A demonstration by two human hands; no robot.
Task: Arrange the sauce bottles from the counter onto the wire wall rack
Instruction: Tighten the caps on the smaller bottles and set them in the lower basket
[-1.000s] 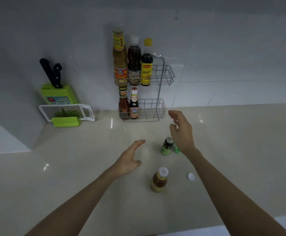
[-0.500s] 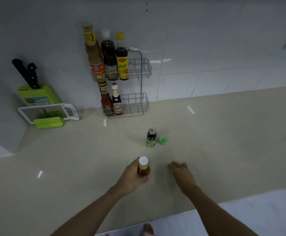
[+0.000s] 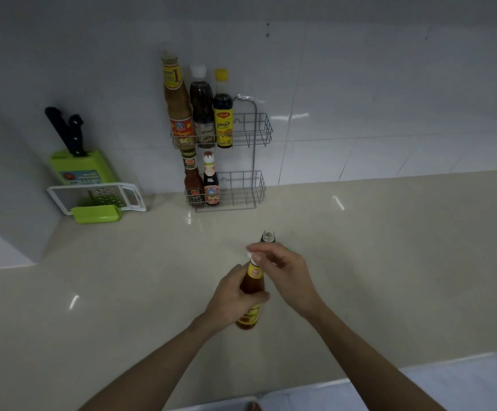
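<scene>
My left hand [image 3: 233, 298] grips a small orange-red sauce bottle [image 3: 252, 287] with a yellow label, lifted off the counter. My right hand [image 3: 282, 272] pinches a white cap [image 3: 249, 254] at the bottle's top. Just behind my hands stands a small dark bottle [image 3: 268, 235] with no cap on, mostly hidden. The wire wall rack [image 3: 253, 134] has two shelves: three tall bottles fill the left of the upper shelf, two smaller bottles stand at the left of the lower shelf [image 3: 241, 191].
A green knife block [image 3: 78, 170] with black-handled knives stands at the back left, with a white and green grater [image 3: 96, 200] lying before it. The beige counter [image 3: 389, 247] runs to a front edge near me.
My left hand has lifted the orange-red bottle off the counter. My right hand came up from the counter with the white cap to the bottle's top. The camera view shifted slightly.
</scene>
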